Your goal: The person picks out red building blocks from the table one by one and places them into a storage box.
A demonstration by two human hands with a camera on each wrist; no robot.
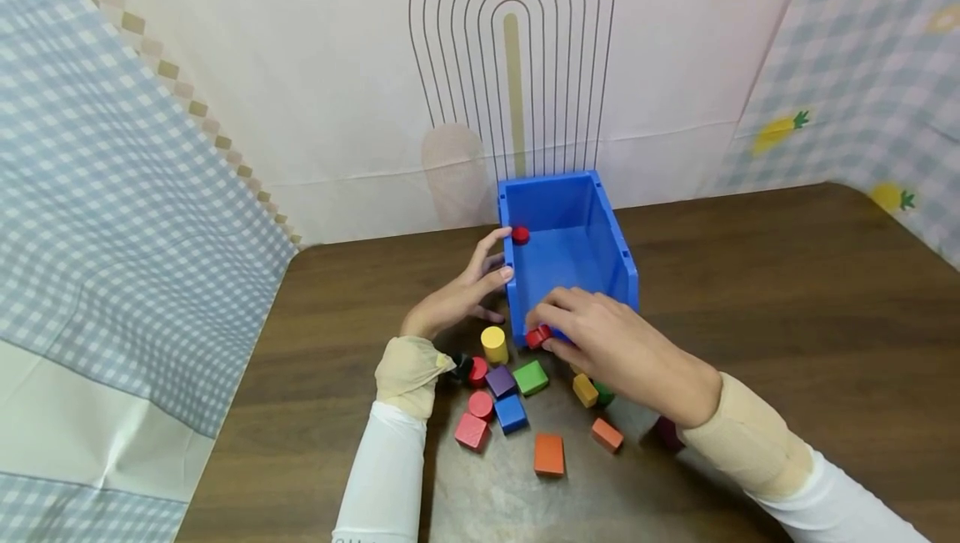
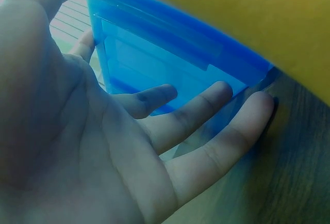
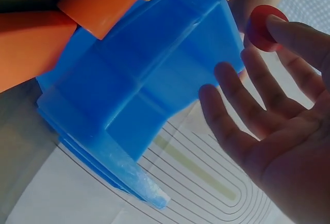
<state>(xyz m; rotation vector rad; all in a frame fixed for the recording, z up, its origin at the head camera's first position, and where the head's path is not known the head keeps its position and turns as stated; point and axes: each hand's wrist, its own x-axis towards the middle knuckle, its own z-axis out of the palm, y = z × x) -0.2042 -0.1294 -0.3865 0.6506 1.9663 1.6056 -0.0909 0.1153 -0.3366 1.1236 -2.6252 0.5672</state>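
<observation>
A blue plastic bin (image 1: pixel 626 263) stands against the back wall, with one red round block (image 1: pixel 521 235) inside by its left wall. My left hand (image 1: pixel 465 289) touches the bin's left side, thumb and index fingertip at the rim; the left wrist view shows the other fingers (image 2: pixel 201 157) extended alongside the wall. Over the bin's front edge, my right hand (image 1: pixel 600 334) pinches a short red cylinder block (image 3: pixel 264 28) between thumb and index finger. Its other fingers are spread over the bin in the right wrist view.
Several wooden blocks lie in front of the bin: a yellow cylinder (image 1: pixel 494 344), a green block (image 1: pixel 531 378), a purple block (image 1: pixel 501 381), a blue block (image 1: pixel 512 414), a red cube (image 1: pixel 472 432) and an orange block (image 1: pixel 549 455). A smaller orange block (image 1: pixel 607 435) lies nearer my right forearm.
</observation>
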